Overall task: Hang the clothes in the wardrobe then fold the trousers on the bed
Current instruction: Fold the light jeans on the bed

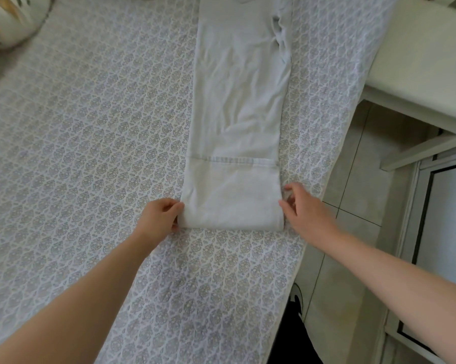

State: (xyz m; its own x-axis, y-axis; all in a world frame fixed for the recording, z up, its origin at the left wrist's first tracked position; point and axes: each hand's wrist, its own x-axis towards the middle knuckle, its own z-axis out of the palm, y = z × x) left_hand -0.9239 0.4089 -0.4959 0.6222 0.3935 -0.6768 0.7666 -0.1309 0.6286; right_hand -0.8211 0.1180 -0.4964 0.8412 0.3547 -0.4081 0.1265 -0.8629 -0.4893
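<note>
Pale white trousers (240, 101) lie lengthwise on the bed (90, 127), legs stacked, running away from me. Their hem end is turned over once, making a folded band (232, 200) at the near end. My left hand (161, 214) pinches the left corner of that folded band between thumb and fingers. My right hand (305, 208) is at the band's right edge with fingers spread, its fingertips touching the cloth but not closed on it. The waist end runs out of view at the top.
The bed wears a white cover with a grey leaf pattern. Its right edge (334, 164) drops to a tiled floor (353, 206). A white table or bench (418, 69) stands at the right. A patterned pillow (8, 19) lies far left.
</note>
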